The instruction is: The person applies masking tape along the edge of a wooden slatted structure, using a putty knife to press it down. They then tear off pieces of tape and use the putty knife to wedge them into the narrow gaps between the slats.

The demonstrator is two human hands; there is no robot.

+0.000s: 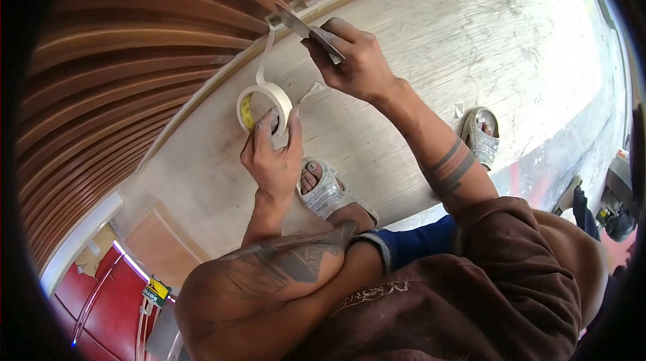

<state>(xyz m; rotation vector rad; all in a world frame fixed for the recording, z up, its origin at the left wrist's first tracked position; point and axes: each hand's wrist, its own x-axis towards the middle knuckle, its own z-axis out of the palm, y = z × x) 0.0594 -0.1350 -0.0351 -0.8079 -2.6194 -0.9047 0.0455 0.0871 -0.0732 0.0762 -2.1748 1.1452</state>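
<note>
My left hand [270, 159] is closed on a roll of masking tape [280, 95], its fingers at the ring's near side and inside the core. A loose strip of tape [268, 55] runs from the roll up to the foot of the wooden slats [145, 14]. In my right hand [356, 58] is a putty knife [295, 23], gripped between thumb and fingers. Its metal blade points up and left, with the tip at the slat bases, just right of the strip's upper end.
A pale, scuffed wooden board [410, 45] lies beneath, bordered by a light strip along the slats. My sandalled feet [326, 186] rest on it. A small scrap [311, 91] lies near the roll. Red panels [91, 287] show lower left, and dark equipment [618, 220] stands at far right.
</note>
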